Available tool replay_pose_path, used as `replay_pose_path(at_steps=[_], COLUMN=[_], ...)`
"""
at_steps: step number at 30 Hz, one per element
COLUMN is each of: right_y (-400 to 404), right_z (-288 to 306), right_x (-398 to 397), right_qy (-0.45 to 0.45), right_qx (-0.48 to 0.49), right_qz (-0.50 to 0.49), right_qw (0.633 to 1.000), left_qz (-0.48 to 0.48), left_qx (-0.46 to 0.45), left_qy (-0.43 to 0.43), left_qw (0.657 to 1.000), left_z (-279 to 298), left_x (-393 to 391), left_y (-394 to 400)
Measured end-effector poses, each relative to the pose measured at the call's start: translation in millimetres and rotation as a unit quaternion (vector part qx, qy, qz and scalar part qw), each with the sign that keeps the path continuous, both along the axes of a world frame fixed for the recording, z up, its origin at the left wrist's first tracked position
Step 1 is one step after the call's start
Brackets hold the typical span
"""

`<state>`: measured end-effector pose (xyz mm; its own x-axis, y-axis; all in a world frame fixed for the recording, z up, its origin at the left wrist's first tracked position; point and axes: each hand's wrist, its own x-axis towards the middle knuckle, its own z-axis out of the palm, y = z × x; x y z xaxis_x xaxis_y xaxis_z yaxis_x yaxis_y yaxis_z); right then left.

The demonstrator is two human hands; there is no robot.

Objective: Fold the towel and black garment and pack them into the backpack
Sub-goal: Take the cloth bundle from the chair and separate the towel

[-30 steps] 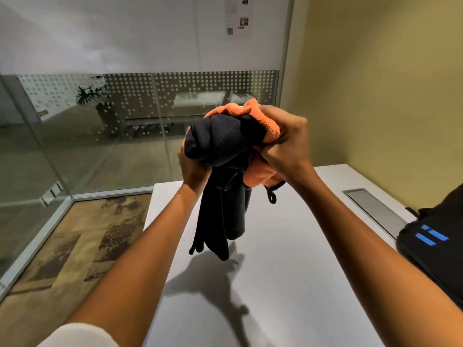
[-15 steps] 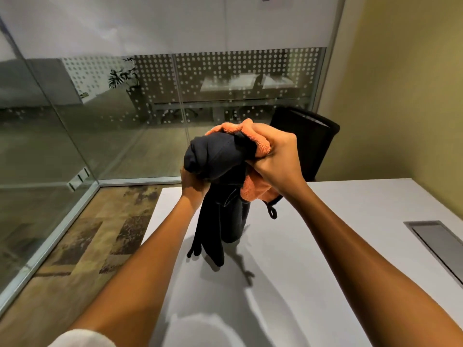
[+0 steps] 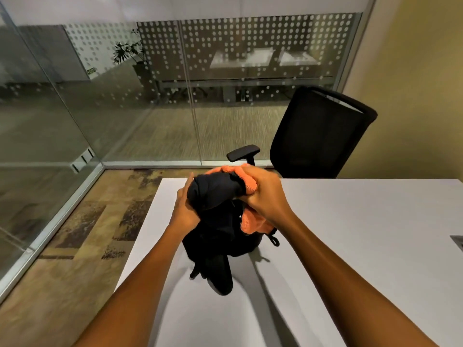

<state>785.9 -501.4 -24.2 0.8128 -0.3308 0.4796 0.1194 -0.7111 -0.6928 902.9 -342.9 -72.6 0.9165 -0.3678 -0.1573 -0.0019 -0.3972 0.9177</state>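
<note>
Nearest the camera, the bare white table is seen stretching forward under both forearms, and on it the hanging tail of the black garment is just being met by the tabletop. A little further on, the bundle is held up by both hands: the left hand is laid against the bundle's left side, thumb raised at the top, though the fingers themselves are hidden behind the cloth and their curl cannot be told. The right hand is clamped over the top, fingers curled tight, and both the dark cloth and the orange towel are pinched in that one grip. So the two pieces are gathered in a wad, towel tucked against the garment's right side, but no fold is seen in either. By the look of it, the folding is not yet begun, and the packing is left entirely; the backpack is not in view at all. Beyond the table edge, a black office chair is parked, and behind it the dotted glass wall closes off the room.
</note>
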Motion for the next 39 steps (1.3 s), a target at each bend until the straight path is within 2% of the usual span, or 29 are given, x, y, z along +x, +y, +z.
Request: replay_pose_path(at_steps=[3,4,6,8,9,11,13,14,16,18,20,24,26,31,35,39], right_y=[-2.8,-3.2,-2.5,1.8,5.5,15.1,25.4,29.0,31.7,30.5,29.8,29.9,30.6,49.0,74.4,97.2], right_z=[-37.8,-48.3,-66.8,-83.7,-92.8,-111.5,-125.2,-132.1,-143.8,-153.7,-161.0,-161.3,-157.9,-163.0,-191.7,-210.2], right_x=[10.4,14.9,23.8,33.4,39.7,52.9,61.2,63.9,66.4,65.3,62.7,62.4,58.9,6.6,-48.7,-81.8], right_qy=[0.097,0.122,0.192,0.275,0.305,0.343,0.358,0.364,0.379,0.383,0.381,0.375,0.361,0.238,0.223,0.316], right_qx=[-0.029,-0.039,-0.078,-0.128,-0.144,-0.158,-0.173,-0.178,-0.177,-0.175,-0.181,-0.185,-0.178,-0.147,-0.132,-0.128], right_qz=[0.003,0.015,0.035,0.03,0.031,0.041,0.052,0.054,0.05,0.04,0.039,0.042,0.044,0.013,-0.012,-0.01], right_qw=[0.995,0.992,0.978,0.952,0.941,0.925,0.916,0.913,0.907,0.906,0.906,0.907,0.914,0.96,0.966,0.94], left_qz=[-0.12,-0.158,-0.187,-0.122,-0.055,0.041,-0.024,-0.085,-0.191,-0.232,-0.235,-0.227,-0.217,-0.143,-0.113,-0.124], left_qx=[0.175,0.247,0.329,0.274,0.194,0.036,-0.01,0.013,0.135,0.252,0.294,0.293,0.252,0.159,0.16,0.199], left_qy=[-0.077,-0.073,-0.058,-0.077,-0.09,-0.123,-0.138,-0.139,-0.138,-0.181,-0.226,-0.246,-0.257,-0.283,-0.217,-0.107], left_qw=[0.974,0.953,0.924,0.951,0.975,0.991,0.99,0.987,0.962,0.922,0.898,0.895,0.908,0.935,0.956,0.966], left_z=[-17.1,-20.7,-20.5,-16.5,-17.2,-18.6,-22.0,-29.4,-52.8,-76.2,-91.6,-99.0,-100.8,-119.6,-149.7,-168.9], left_x=[13.8,20.0,26.0,31.7,33.5,33.2,25.8,22.7,19.1,15.5,9.8,10.3,9.5,-8.2,-45.1,-84.6], left_y=[6.1,8.9,8.8,3.5,0.0,-6.9,-15.0,-17.8,-19.7,-16.7,-13.6,-11.4,-6.4,33.3,73.8,93.3])
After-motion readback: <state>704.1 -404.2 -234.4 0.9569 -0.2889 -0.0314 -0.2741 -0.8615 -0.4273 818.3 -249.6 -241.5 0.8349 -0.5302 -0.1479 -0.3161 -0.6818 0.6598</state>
